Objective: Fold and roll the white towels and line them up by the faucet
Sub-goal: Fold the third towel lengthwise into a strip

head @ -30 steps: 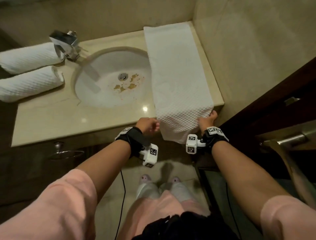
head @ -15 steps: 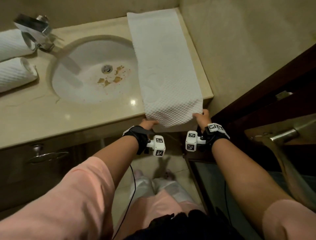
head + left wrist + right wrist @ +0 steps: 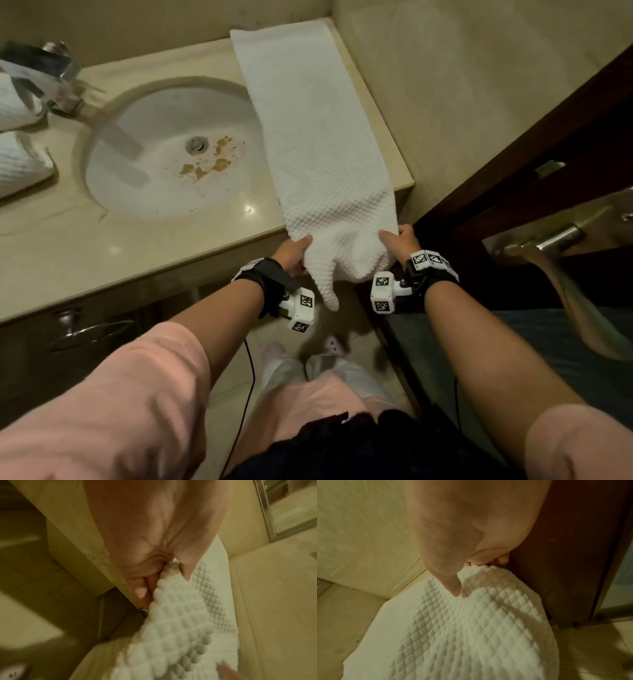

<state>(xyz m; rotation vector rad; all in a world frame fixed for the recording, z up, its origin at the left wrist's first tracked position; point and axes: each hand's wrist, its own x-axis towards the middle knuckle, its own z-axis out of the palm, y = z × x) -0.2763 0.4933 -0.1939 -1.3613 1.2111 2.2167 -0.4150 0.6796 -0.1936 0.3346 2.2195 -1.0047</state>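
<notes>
White and bumpy, the towel (image 3: pixel 318 137) lies flat on the right side of the desk (image 3: pixel 102 246), next to the round sink (image 3: pixel 164 147). It is a long strip. Its long way runs from the wall at the top of the frame down to me at the bottom. Its near end hangs off the desk edge, and that end is the part I hold.

My left hand (image 3: pixel 293 255) pinches the near left corner, with my thumb on top and my fingers (image 3: pixel 145 586) curled under the cloth. My right hand (image 3: pixel 399 240) pinches the near right corner the same way, thumb on top and fingers tucked under. Both hands are at the same end, so neither is nearer to the far end by the wall. Between my hands the cloth sags down in a point.

I think the next move is to lift this end and carry it up toward the wall to fold the strip, or to start rolling it that way.

I count one flat towel, and two rolled towels (image 3: pixel 20 137) at the left edge of the frame, just beside the one faucet (image 3: pixel 44 75). I see one sink, with brown bits near its drain.
</notes>
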